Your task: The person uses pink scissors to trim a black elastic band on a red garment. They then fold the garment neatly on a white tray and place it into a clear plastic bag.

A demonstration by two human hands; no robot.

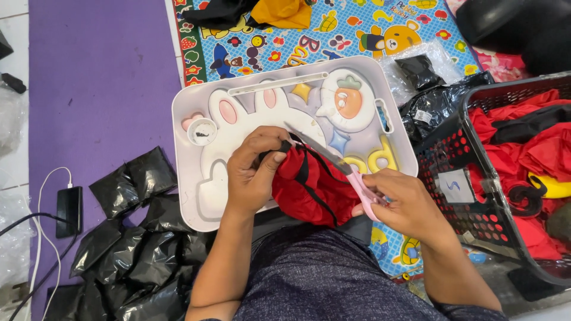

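Observation:
My left hand (253,172) grips a red garment with black trim (309,184) and pinches its black edge near the top. My right hand (404,199) holds pink-handled scissors (333,159), whose dark blades point up and left, over the garment toward my left fingers. Both hands work over a white lap tray with a rabbit and carrot design (196,196) resting across my lap.
A black plastic basket (452,154) full of red garments stands at the right. Several black plastic packets (137,249) lie at the left on a purple mat, beside a phone on a white cable (68,211). More black packets (437,101) sit behind the tray on a colourful play mat.

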